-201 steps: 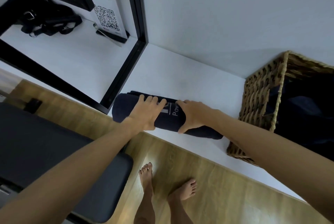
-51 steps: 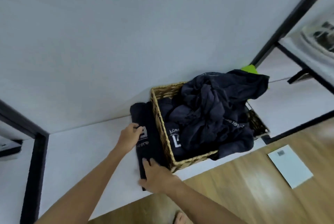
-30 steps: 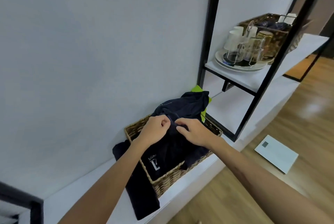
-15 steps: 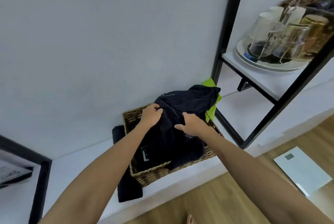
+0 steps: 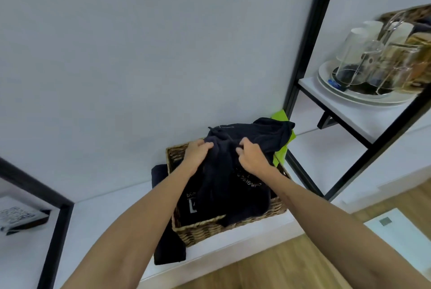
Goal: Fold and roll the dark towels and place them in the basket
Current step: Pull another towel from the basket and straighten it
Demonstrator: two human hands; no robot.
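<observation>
From your head camera, your left hand [image 5: 197,153] and your right hand [image 5: 253,157] are both sunk into a heap of dark towels [image 5: 233,167] piled in the basket [image 5: 224,227]. The fingers of your left hand are curled over a bunched ridge of cloth near the top of the heap, and your right hand pinches a fold just beside it, so each hand has hold of the fabric. The towels are a deep navy, almost black, soft and matte, crumpled into loose folds that rise above the rim and drape toward the back right corner. White printed lettering shows on two patches, one near your left forearm and one below your right wrist, too creased to read. The basket is a squarish box of woven straw-coloured wicker with a thick braided rim, and it sits on a smooth white ledge [image 5: 98,223] against a pale plain wall. A folded dark towel [image 5: 169,249] lies flat on the ledge, touching the basket's left side, its near end reaching the ledge's front edge. A bright green cloth [image 5: 283,146] peeks out behind the heap. To the right, a black metal frame [image 5: 310,39] carries a white shelf with a round white plate [image 5: 345,95] holding upturned clear glasses [image 5: 356,53]. Below the ledge the floor is light wood planking.
</observation>
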